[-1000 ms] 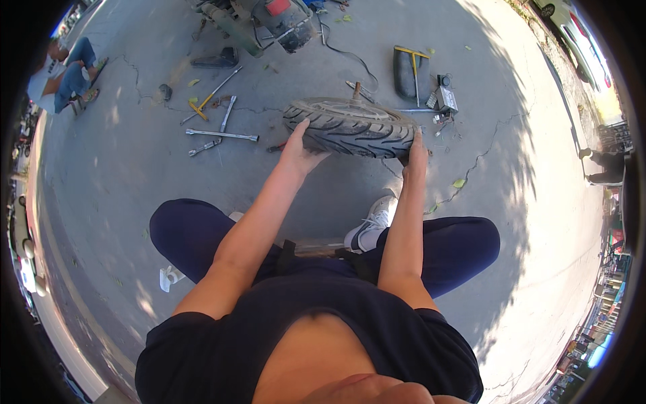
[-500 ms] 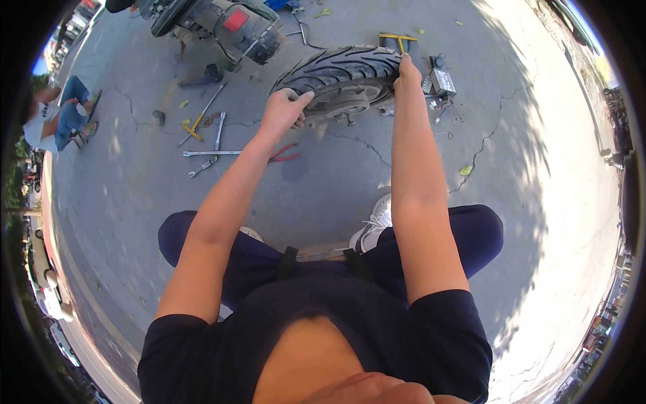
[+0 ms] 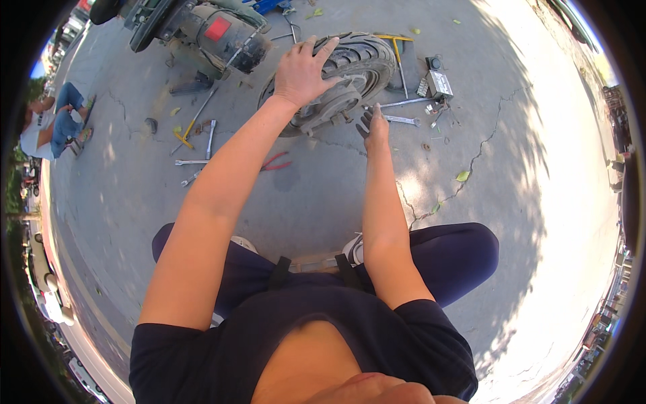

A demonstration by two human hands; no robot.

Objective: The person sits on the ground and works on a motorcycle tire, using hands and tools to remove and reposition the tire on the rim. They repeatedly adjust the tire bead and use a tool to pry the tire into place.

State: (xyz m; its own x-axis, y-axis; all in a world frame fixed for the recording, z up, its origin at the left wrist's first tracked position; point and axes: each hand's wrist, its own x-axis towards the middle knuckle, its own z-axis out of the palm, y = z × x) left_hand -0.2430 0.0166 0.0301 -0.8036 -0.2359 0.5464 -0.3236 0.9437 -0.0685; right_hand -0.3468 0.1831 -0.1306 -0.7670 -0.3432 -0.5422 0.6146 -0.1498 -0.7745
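A scooter wheel [image 3: 377, 64] with a black treaded tyre stands tilted on the ground ahead of me, its dusty hub facing me. My left hand [image 3: 303, 74] lies over the tyre's upper left side, fingers spread and thumb apart; it is not wrapped round the tyre. Below the wheel's right side, my right hand [image 3: 374, 126] is open, with darkened fingertips apart and nothing visible in it. Close by that hand lies an open-end wrench [image 3: 404, 120], and a longer metal bar [image 3: 409, 102] lies just beyond it.
Behind the wheel is a yellow T-handle wrench [image 3: 402, 60]; a metal box [image 3: 439, 84] sits to its right. Left lie red-handled pliers [image 3: 276, 163], a yellow-handled tool [image 3: 185, 138] and several wrenches [image 3: 211, 138]. A scooter's rear [image 3: 222, 44] stands far left; a person [image 3: 64, 124] sits beyond.
My left hand has moved up over the tyre and spread its fingers. My right hand has left the tyre's upper right side and come down below the wheel. The wheel has turned its hub more toward me.
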